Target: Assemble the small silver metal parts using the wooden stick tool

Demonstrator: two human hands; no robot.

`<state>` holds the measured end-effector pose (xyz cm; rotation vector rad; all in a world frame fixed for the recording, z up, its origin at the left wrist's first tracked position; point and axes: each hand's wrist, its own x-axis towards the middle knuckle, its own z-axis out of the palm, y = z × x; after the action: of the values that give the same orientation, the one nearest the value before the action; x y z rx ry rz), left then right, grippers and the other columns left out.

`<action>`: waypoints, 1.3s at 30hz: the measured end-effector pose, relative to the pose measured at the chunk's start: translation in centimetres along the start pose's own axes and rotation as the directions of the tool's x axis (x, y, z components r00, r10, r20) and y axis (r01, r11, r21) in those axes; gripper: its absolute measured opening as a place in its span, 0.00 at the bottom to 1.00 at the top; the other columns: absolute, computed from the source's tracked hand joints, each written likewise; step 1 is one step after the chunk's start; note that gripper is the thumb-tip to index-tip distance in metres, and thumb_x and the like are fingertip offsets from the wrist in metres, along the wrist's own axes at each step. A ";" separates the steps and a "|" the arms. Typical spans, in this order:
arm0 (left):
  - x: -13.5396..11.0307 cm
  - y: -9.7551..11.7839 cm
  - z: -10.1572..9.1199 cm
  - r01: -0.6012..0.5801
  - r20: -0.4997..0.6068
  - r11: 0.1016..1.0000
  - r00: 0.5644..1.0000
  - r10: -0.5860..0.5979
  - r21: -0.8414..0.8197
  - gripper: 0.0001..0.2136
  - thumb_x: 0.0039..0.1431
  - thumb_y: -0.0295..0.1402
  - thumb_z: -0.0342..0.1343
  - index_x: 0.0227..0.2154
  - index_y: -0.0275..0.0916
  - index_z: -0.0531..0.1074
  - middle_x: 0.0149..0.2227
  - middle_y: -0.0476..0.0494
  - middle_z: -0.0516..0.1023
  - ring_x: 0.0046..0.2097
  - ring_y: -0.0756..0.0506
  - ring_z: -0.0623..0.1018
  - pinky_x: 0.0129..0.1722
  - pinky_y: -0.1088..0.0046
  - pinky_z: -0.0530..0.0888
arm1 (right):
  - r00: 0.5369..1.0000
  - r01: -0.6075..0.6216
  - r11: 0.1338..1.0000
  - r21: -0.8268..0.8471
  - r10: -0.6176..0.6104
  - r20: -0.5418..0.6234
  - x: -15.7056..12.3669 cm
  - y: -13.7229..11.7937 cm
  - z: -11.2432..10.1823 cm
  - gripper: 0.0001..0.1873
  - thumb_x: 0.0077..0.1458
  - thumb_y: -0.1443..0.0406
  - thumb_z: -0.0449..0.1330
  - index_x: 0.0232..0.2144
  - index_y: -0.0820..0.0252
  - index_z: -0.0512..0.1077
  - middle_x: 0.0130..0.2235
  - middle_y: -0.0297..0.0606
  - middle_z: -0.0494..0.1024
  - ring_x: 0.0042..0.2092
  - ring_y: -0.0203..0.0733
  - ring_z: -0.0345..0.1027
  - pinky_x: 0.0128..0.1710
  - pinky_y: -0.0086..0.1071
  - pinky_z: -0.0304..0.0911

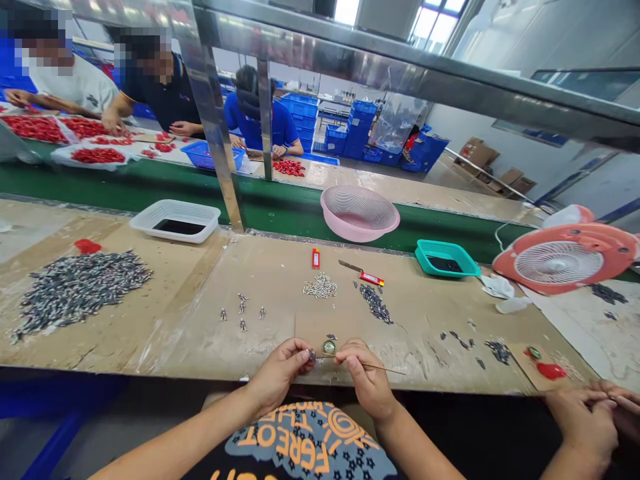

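my left hand [283, 368] pinches a tiny dark part [311, 355]; my right hand [365, 377] clamps a thin stick [387, 368] running toward it, hands just apart. round gold-rimmed piece [329, 347] lies just beyond, on worn bench [200, 347].

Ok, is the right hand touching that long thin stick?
Touching: the head view shows the right hand gripping the thin stick in its fingers, with the stick's end poking out past the hand.

Pink plastic colander [359, 212] on the green conveyor belt [280, 207]

A white plastic tray [150, 223] and a teal tray [425, 252] sit on the near bench, with an orange desk fan [559, 261] tilted at right; blue crates [350, 130] stack far beyond.
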<state>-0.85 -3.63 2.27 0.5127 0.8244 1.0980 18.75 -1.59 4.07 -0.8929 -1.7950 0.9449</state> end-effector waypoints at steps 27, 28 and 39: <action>-0.9 0.6 0.1 0.035 0.053 0.999 0.998 -0.034 -0.021 0.09 0.48 0.35 0.64 0.28 0.38 0.72 0.26 0.49 0.76 0.31 0.49 0.73 0.35 0.73 0.68 | 0.995 0.094 0.991 -0.099 -0.091 0.043 0.4 -3.0 1.3 0.12 0.62 0.65 0.48 0.34 0.57 0.72 0.32 0.38 0.76 0.37 0.41 0.67 0.41 0.38 0.64; -0.9 0.6 0.1 0.034 0.054 0.999 0.998 -0.033 -0.018 0.09 0.48 0.36 0.64 0.28 0.38 0.72 0.26 0.49 0.76 0.31 0.49 0.73 0.35 0.73 0.68 | 0.994 0.099 0.989 -0.110 -0.095 0.048 0.4 -2.9 1.3 0.13 0.62 0.64 0.48 0.34 0.57 0.72 0.32 0.38 0.76 0.37 0.41 0.68 0.41 0.38 0.64; -0.7 0.4 -0.2 0.026 0.043 1.000 0.999 -0.025 -0.013 0.05 0.52 0.33 0.61 0.29 0.37 0.71 0.27 0.48 0.75 0.31 0.50 0.73 0.35 0.75 0.68 | 0.993 0.113 0.984 -0.135 -0.106 0.060 0.3 -2.3 0.8 0.12 0.61 0.65 0.48 0.34 0.57 0.72 0.31 0.37 0.76 0.37 0.40 0.67 0.43 0.39 0.63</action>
<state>-1.42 -4.14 2.67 0.5114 0.7837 1.0653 17.51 -2.59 5.95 -0.8523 -1.9528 0.7879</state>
